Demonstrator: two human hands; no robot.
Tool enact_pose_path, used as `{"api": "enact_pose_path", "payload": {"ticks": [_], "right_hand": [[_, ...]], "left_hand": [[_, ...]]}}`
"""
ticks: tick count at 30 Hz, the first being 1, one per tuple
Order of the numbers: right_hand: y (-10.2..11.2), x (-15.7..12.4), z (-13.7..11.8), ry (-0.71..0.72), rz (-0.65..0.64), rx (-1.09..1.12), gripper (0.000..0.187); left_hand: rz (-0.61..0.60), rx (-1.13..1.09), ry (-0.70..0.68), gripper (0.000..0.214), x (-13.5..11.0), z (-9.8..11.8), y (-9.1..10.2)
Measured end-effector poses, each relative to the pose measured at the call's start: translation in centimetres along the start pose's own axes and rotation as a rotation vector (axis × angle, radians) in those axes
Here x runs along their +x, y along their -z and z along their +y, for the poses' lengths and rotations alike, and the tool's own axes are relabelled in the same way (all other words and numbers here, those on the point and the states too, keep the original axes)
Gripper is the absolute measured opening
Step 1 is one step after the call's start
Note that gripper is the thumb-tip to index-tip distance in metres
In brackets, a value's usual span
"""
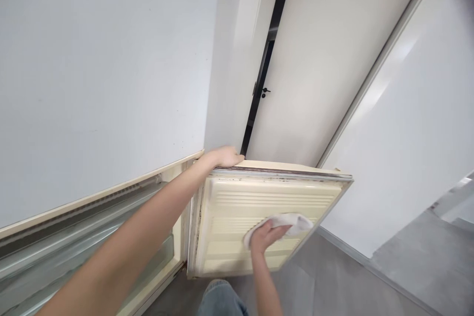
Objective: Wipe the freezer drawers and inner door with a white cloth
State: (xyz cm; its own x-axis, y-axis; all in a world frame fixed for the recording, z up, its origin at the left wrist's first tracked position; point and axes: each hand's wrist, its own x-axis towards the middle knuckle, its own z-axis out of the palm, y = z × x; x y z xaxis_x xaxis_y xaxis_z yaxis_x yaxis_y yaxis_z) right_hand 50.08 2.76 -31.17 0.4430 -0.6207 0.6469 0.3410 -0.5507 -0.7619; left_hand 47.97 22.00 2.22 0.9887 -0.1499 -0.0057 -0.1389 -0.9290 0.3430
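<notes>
A cream refrigerator door [225,197] stands swung out, its ridged inner panel facing me and dark stains along the seal. My left hand [226,156] grips its top edge near the hinge side, the fingertips partly hidden behind the edge. Against the inner panel, my right hand [264,237] presses a white cloth [296,222], which spreads out to the right of the fingers. To the left, beneath my left forearm, is the refrigerator's inside [74,242] with clear, glassy fronts.
A pale door [314,59] with a black handle [265,91] stands behind, next to a dark gap. White wall [111,49] fills the upper left. Grey floor [333,266] lies below, and my knee in denim [221,300] is under the refrigerator door.
</notes>
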Motion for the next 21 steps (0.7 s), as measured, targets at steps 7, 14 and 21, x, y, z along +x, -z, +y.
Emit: {"api": "enact_pose_path", "payload": {"ticks": [7,14,21], "right_hand": [[0.7,-11.0,-8.3,0.688,-0.444,0.021,0.072],[1.8,-10.9,-6.7,0.977,-0.723,0.063,0.045],[3.4,-4.2,0.3,0.951,-0.485,-0.224,0.037]], "left_hand": [[0.014,0.014,0.015,0.052,0.0,-0.3,-0.2],[0.010,0.008,0.017,0.050,0.0,-0.2,-0.1],[0.008,-0.005,0.016,0.045,0.0,-0.2,-0.1]]}}
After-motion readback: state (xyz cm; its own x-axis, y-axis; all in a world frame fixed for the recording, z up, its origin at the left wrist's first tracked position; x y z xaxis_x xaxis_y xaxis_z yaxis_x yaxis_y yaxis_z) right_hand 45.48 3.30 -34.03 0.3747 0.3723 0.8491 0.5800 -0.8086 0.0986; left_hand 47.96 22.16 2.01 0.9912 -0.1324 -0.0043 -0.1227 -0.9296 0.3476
